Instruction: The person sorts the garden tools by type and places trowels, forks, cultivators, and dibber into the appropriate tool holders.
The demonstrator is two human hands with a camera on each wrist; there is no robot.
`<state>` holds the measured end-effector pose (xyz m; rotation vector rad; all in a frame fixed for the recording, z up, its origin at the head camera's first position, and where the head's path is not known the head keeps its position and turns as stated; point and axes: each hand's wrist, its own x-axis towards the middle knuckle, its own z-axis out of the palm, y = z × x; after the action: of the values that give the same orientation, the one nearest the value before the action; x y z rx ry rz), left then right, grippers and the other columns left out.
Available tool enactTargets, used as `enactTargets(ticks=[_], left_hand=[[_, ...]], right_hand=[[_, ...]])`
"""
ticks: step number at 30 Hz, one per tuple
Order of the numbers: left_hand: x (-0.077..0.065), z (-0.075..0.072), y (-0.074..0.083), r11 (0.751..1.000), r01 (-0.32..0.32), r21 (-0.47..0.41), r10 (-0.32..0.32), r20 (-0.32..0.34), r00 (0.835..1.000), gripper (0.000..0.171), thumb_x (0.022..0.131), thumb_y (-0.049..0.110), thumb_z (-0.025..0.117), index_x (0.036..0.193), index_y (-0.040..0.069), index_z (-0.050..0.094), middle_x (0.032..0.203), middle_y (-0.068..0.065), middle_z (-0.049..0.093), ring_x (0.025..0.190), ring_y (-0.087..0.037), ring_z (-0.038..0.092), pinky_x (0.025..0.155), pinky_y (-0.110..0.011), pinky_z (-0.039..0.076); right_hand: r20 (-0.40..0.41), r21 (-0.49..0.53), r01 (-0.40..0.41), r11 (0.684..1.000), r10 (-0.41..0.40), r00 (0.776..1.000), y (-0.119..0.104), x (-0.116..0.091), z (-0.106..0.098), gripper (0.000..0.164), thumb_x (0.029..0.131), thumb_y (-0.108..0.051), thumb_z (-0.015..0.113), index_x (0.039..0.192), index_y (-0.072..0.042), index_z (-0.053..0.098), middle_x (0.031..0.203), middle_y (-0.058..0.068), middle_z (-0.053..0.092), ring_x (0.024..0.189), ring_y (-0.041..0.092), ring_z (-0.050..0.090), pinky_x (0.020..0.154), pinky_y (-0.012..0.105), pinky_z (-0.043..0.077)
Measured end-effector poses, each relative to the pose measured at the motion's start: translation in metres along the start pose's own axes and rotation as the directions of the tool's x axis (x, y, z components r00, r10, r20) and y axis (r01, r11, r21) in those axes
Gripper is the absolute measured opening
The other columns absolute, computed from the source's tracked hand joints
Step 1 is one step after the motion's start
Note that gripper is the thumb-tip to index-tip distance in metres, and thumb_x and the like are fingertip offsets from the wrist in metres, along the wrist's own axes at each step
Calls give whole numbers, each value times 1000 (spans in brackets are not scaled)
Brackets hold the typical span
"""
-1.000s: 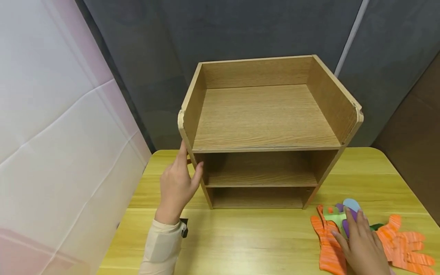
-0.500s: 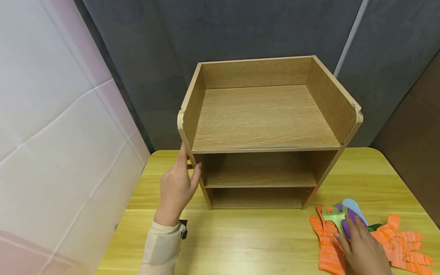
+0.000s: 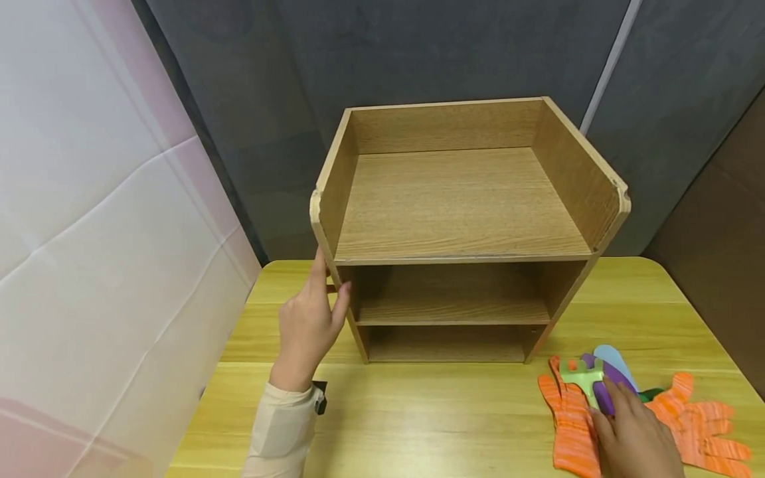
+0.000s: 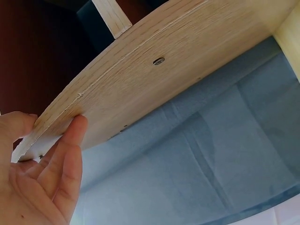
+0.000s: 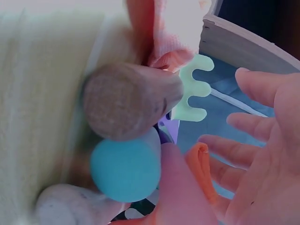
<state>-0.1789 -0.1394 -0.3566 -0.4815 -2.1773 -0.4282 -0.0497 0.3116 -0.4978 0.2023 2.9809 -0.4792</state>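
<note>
My left hand (image 3: 305, 325) grips the left side panel of a wooden shelf unit (image 3: 460, 206). In the left wrist view the thumb lies on one face of that panel (image 4: 136, 84) and the fingers on the other. Over the front right of the table, my right hand (image 3: 639, 435) hovers by a light green garden fork (image 3: 584, 377). Behind the fork lie a purple piece (image 3: 602, 398) and a light blue one (image 3: 615, 362). The right wrist view shows spread fingers apart from a brown handle (image 5: 122, 103) and a turquoise handle end (image 5: 126, 168).
Orange work gloves lie either side of the tools, a left one (image 3: 574, 431) and a right one (image 3: 705, 425). The shelf stands at the back of the yellow wooden table (image 3: 442, 418). A white panel (image 3: 119, 199) rises at the left, a dark wall (image 3: 442, 53) behind.
My right hand's fingers have drawn back and bent slightly, uncovering more of the fork and the purple and light blue pieces. The left hand and the shelf stay put.
</note>
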Motion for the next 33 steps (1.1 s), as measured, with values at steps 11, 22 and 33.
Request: enactTargets(ticks=[11, 22, 33], left_hand=[[-1, 2, 0, 1000, 6, -20, -6, -5, 1000, 72, 85, 14, 67, 147, 1, 31, 95, -21, 72, 52, -27, 65, 34, -33, 36], [-1, 3, 1, 1000, 9, -20, -9, -3, 1000, 71, 86, 14, 67, 146, -1, 32, 99, -22, 71, 46, -25, 60, 34, -31, 34], [-2, 3, 0, 1000, 13, -17, -13, -2, 1000, 71, 86, 14, 67, 146, -1, 33, 99, -22, 71, 47, -25, 60, 34, -31, 33]], right_hand=[[-45, -48, 19, 999, -21, 999, 7, -2, 0, 56, 94, -35, 55, 132, 6, 50, 124, 35, 52, 101, 59, 52, 72, 65, 44], [-15, -60, -50, 997, 49, 999, 5, -5, 1, 53, 93, -40, 57, 123, 4, 59, 115, 30, 57, 97, 53, 53, 72, 62, 41], [47, -70, -95, 993, 98, 994, 6, -5, 8, 56, 94, -54, 48, 116, -6, 65, 119, 28, 53, 103, 54, 44, 76, 63, 35]])
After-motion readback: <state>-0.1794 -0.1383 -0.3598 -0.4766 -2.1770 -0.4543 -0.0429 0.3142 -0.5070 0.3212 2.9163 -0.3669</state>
